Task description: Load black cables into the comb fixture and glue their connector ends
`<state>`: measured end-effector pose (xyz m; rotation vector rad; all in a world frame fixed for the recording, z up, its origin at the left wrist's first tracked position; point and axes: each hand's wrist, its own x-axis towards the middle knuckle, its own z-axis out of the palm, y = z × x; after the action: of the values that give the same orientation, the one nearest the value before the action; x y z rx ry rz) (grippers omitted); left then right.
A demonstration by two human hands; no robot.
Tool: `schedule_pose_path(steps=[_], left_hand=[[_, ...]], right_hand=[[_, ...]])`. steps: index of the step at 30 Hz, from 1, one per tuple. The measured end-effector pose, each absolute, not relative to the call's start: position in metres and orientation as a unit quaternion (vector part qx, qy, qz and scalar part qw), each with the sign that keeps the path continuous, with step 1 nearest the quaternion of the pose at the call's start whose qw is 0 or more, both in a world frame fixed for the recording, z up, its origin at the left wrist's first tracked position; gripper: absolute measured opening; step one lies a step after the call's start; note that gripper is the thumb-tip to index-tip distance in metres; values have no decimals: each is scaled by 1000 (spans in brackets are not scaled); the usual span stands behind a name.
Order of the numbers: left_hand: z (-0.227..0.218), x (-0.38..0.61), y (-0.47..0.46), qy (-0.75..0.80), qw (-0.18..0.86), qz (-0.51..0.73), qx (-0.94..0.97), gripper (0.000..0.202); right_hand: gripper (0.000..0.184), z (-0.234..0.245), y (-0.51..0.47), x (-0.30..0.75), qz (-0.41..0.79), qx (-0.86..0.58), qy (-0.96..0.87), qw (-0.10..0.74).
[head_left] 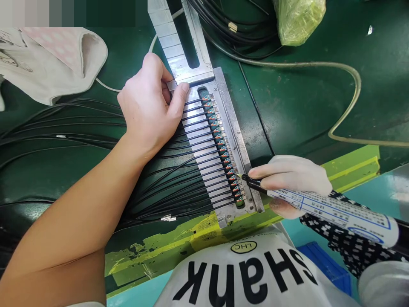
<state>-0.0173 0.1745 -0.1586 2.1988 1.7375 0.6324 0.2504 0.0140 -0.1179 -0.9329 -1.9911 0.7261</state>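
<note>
A metal fixture (204, 153) with a long slot lies across the work surface. In its slot, small connector boards (227, 160) form a row, each on the end of a thin black cable (204, 163). My left hand (153, 96) pinches the fixture's left edge near its upper end, with the thumb on top, beside the hinged metal cover (179, 40), which is swung away from the slot. My right hand (294, 177), in a white glove, grips a marker pen (335, 213) with a white and blue label. The pen's dark tip is at the lower boards; contact is hard to judge.
Black cables (105, 123) spread to the left, and a coil of black cable (233, 25) lies at the top. Nearby are a plastic-wrapped green bundle (300, 21), a pale tube (354, 81) and a white cloth (64, 59). Yellow tape (153, 247) edges the green table.
</note>
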Motion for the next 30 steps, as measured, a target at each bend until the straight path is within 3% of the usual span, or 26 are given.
schedule_pose_path(steps=[20, 26, 30], left_hand=[[-155, -15, 172, 603, 141, 222, 753, 22], [-157, -16, 173, 605, 126, 209, 758, 24], [-158, -16, 174, 601, 126, 213, 760, 23]], right_hand=[[17, -120, 18, 253, 288, -361, -808, 366], [22, -117, 7, 253, 268, -358, -784, 431], [22, -117, 0, 254, 277, -357, -797, 400]])
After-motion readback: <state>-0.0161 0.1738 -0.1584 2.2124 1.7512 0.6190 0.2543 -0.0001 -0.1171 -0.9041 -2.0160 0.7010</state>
